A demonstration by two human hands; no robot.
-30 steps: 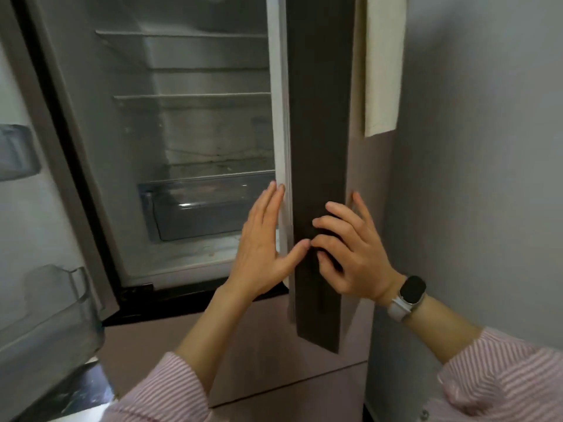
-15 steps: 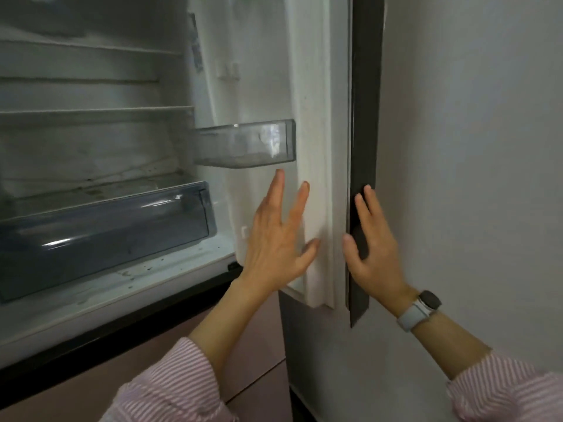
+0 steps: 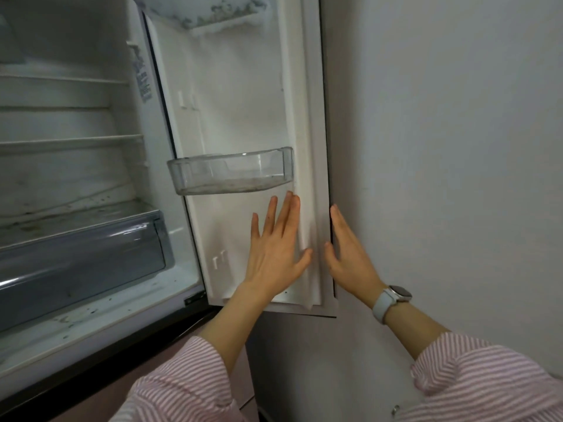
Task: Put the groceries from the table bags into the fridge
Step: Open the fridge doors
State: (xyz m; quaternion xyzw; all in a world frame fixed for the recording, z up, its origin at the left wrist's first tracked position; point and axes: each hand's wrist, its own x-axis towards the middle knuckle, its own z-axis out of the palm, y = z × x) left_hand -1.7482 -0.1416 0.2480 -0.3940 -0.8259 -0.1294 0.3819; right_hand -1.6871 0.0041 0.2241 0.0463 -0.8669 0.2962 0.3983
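so the fridge (image 3: 76,208) is wide open and the right door (image 3: 243,102) is swung all the way round, nearly against the wall (image 3: 441,147). Left hand (image 3: 275,251) is flat on the door's inner liner, fingers straight and spread, just below the clear door bin (image 3: 231,172), not gripping anything. Right hand (image 3: 350,254) is at the door's outer edge, between door and wall, fingers straight, thumb by the edge, palm toward the door, also holding nothing. White watch (image 3: 391,300) on that wrist, pink striped sleeves (image 3: 189,385) on both arms. Inside there's a couple of bare shelves (image 3: 70,141) and a smoky grey drawer (image 3: 79,257) at the bottom. No groceries or bags in sight from here, so can't say where they are
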